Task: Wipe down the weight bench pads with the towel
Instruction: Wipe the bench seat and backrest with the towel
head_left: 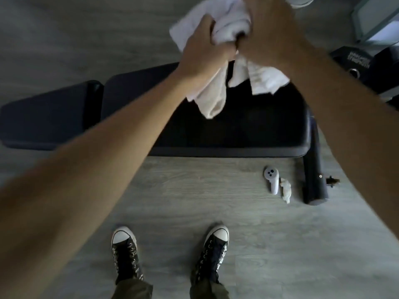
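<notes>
A white towel [216, 96] hangs bunched in the air above the bench, gripped by both hands. My left hand [205, 46] holds its left part and my right hand [269, 29] holds its right part, knuckles close together. Towel ends dangle over the long black back pad [237, 130]. The shorter black seat pad [43, 117] lies to the left, separated from it by a narrow gap. The towel does not touch either pad.
A black bench foot bar [315, 169] sticks out at the right end. On the grey floor beside it lie a white handheld controller [271, 180] and a crumpled white tissue [286, 190]. My two black sneakers [127, 253] stand near the bench. Dark equipment [354, 61] sits at far right.
</notes>
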The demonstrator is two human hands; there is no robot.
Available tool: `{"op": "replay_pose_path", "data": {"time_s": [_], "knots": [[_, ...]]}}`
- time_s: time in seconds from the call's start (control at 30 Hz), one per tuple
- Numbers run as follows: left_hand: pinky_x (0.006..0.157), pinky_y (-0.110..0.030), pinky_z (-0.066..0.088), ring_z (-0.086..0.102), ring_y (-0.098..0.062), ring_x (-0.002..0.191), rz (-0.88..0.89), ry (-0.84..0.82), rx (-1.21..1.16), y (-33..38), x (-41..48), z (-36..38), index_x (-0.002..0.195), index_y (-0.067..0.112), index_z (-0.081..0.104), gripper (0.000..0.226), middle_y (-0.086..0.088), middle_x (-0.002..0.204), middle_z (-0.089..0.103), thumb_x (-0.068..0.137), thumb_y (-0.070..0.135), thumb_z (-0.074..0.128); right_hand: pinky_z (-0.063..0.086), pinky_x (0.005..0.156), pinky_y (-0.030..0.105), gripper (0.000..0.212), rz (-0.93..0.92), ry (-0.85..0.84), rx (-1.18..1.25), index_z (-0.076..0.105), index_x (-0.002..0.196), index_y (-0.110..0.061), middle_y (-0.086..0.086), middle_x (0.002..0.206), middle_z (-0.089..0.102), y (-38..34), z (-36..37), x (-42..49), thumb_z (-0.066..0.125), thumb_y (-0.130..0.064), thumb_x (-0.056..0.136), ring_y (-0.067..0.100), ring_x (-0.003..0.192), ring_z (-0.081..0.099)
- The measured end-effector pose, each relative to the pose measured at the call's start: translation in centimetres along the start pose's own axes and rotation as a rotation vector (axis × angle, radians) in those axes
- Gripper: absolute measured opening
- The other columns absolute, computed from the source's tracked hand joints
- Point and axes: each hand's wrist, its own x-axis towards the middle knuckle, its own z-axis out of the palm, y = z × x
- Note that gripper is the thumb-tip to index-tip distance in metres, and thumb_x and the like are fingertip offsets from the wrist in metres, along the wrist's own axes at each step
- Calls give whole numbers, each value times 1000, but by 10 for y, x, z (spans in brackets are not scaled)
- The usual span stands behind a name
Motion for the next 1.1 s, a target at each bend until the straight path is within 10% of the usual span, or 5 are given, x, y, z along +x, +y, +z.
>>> {"op": "replay_pose_path", "data": {"time_s": [0.13, 0.27, 0.73, 0.97, 1.1], "knots": [[99, -35, 50, 52, -31, 133, -151, -240, 465, -51, 25, 31, 149, 19, 32, 74, -6, 138, 54, 87, 36, 69, 35, 105, 43, 64, 136, -492, -495, 40, 143, -24, 10, 150, 39, 64, 39, 17, 63, -24, 83, 41, 135, 37], [129, -57, 13, 15, -32, 162, 31, -113, 575, -89, 5, 54, 165, 31, 17, 87, -1, 174, 23, 92, 40, 64, 36, 104, 50, 61, 157, -376, -416, 48, 134, -39, -3, 150, 42, 78, 50, -6, 65, -27, 77, 35, 136, 37], [123, -62, 30, 31, -34, 158, 356, -47, 350, -74, -140, 86, 150, 22, 46, 66, -13, 167, 40, 89, 30, 70, 49, 56, 23, 63, 149, 81, -166, 70, 115, -22, 0, 130, 66, 11, 8, -184, 66, 1, 57, 27, 94, 71], [113, -54, 45, 57, -27, 135, 195, -85, 249, -5, 53, 109, 140, 19, 54, 54, -4, 141, 63, 89, 34, 64, 36, 110, 46, 69, 285, 53, -181, 42, 141, -43, -4, 154, 40, 110, -32, -17, 50, -25, 76, 30, 141, 34], [129, -60, 3, 7, -32, 164, 100, -150, 534, -34, 59, 140, 159, 21, 34, 67, -6, 174, 26, 99, 40, 57, 42, 98, 46, 61, 368, -153, -195, 49, 138, -38, 7, 141, 50, 141, -12, -34, 56, -20, 80, 34, 128, 47]]}}
